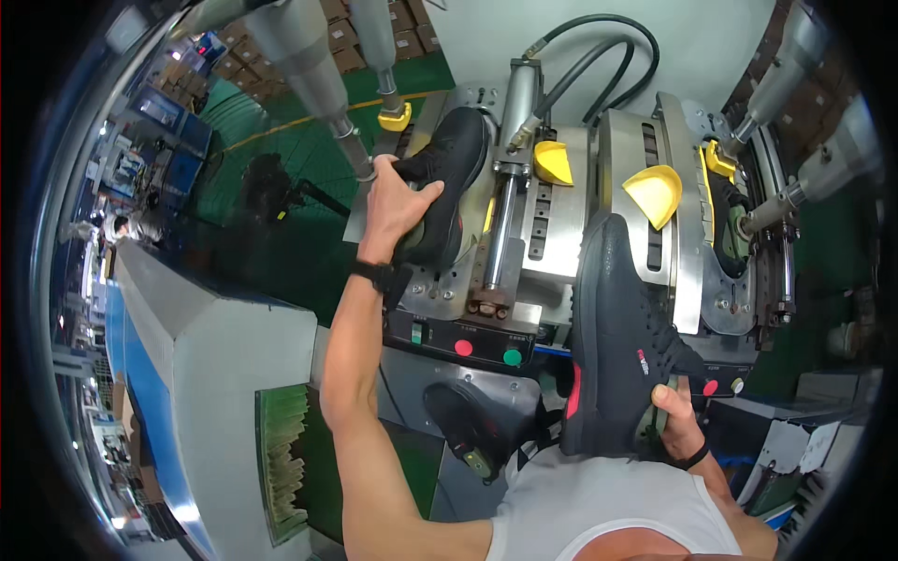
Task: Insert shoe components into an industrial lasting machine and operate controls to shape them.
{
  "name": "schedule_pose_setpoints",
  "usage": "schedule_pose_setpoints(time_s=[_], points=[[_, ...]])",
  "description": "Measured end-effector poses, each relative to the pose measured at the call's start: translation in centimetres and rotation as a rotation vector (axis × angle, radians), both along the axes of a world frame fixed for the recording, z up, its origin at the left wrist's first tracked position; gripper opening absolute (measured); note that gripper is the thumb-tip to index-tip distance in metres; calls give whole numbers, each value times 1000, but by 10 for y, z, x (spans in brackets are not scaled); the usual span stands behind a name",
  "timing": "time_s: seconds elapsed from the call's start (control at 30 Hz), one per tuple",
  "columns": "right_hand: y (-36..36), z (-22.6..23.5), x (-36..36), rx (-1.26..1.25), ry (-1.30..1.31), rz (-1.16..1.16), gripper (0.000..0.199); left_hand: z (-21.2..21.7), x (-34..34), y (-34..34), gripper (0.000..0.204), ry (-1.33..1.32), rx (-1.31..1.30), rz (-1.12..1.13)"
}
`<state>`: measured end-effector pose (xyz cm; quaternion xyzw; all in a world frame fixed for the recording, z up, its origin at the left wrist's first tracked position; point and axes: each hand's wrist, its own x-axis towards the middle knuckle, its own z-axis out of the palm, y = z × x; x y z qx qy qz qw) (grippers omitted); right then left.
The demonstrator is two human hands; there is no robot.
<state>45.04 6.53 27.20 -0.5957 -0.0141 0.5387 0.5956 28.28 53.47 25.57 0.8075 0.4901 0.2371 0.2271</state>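
Note:
My left hand is closed on a black shoe at the machine's left station, its thumb pressing near the heel end and its other fingers over the far side. The toe of that shoe points away from me. Close to my body, my right hand grips a second black shoe around the ankle opening, thumb on top. This shoe is turned on its side, toe away from me, with a red patch at the heel and a small red and white label. A greenish form shows inside its opening.
The pressing machine has metal plates, a central cylinder, yellow pads and angled rods. A button panel runs along its front. Another shoe sits in the right station; one more lies below the panel. A grey cabinet stands left.

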Motion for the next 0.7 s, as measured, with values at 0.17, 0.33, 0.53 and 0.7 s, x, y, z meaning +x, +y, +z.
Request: schedule_pose_setpoints(time_s=[0.17, 0.33, 0.53, 0.7], points=[[63, 17, -15, 272, -109, 74, 72, 11, -120, -120, 70, -426, 166, 24], [192, 1, -19, 382, 114, 266, 42, -28, -232, -253, 74, -421, -96, 444], [369, -28, -34, 198, 91, 310, 30, -117, -316, -388, 73, -110, -196, 899], [451, -82, -32, 41, -229, 184, 38, -173, -347, -477, 70, -42, -375, 1101]])
